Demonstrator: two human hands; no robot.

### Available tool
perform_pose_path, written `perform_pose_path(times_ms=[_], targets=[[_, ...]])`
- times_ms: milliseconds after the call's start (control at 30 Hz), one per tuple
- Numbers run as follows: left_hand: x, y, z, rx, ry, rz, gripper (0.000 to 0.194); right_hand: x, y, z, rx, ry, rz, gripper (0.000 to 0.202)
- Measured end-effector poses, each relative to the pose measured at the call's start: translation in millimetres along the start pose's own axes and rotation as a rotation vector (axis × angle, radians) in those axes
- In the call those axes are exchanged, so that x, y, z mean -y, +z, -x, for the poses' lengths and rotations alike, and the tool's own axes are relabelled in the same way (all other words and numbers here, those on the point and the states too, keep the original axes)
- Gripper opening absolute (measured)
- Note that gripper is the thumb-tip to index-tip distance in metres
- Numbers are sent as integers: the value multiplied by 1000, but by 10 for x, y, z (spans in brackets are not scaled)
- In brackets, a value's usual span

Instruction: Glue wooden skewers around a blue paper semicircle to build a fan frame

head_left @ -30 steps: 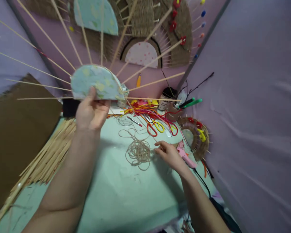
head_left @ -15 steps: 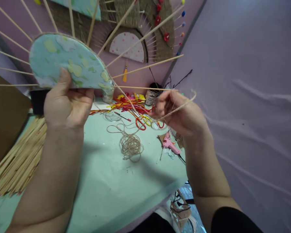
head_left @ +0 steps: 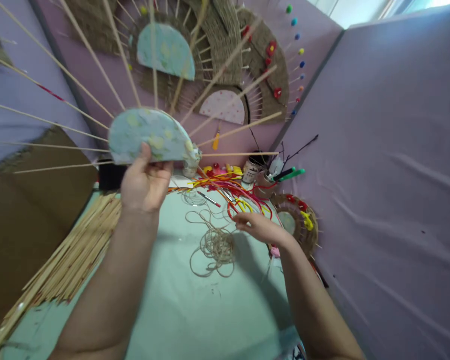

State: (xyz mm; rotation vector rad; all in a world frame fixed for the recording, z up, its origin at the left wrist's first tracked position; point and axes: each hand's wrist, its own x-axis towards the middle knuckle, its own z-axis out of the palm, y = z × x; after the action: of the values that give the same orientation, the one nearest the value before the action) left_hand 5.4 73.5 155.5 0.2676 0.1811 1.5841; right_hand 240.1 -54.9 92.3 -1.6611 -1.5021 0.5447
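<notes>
My left hand [head_left: 144, 182] grips the lower edge of a half-round, blue-green patterned piece [head_left: 150, 132], its thumb on the front. Thin wooden sticks [head_left: 228, 67] fan out from the curved edge of this piece. Lower and to the right, my right hand [head_left: 257, 227] hovers above the table near the red and yellow stems, fingertips pressed together; whether twine is between them is too small to tell. A loose tangle of twine [head_left: 217, 246] lies on the table left of and below that hand.
Wooden sticks [head_left: 78, 245] lie in a pile at left. Colored stems [head_left: 228, 186], a pen [head_left: 209, 199] and jars [head_left: 252, 169] stand or lie at the back. A round woven piece [head_left: 303, 220] leans at right. Finished fan pieces [head_left: 223, 106] hang on the wall.
My right hand has moved down and away from the half-round piece, towards the table. The raised loop of twine no longer shows beside it. The view has shifted, showing more wall.
</notes>
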Motion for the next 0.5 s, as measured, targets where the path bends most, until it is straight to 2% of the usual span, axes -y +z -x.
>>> perform_pose_path(times_ms=[33, 100, 167, 233, 333, 433, 500], targets=[[47, -19, -7, -17, -33, -10, 23, -37, 16, 26, 106, -9, 8, 29], [148, -59, -14, -49, -97, -30, 27, -28, 28, 39, 235, -43, 26, 45], [249, -102, -11, -61, -167, -26, 29, 69, 40, 6, 276, -87, 36, 47], [346, -149, -2, -82, -239, -19, 34, 205, 75, -57, 220, -126, 10, 37], [469, -225, 11, -105, -328, -12, 37, 375, 180, -155, 69, -132, -71, 21], [555, -293, 20, -137, -367, -19, 40, 432, 293, -220, -51, -96, -156, 12], [590, -323, 23, -141, -372, -23, 43, 417, 341, -245, -74, -74, -225, 11]])
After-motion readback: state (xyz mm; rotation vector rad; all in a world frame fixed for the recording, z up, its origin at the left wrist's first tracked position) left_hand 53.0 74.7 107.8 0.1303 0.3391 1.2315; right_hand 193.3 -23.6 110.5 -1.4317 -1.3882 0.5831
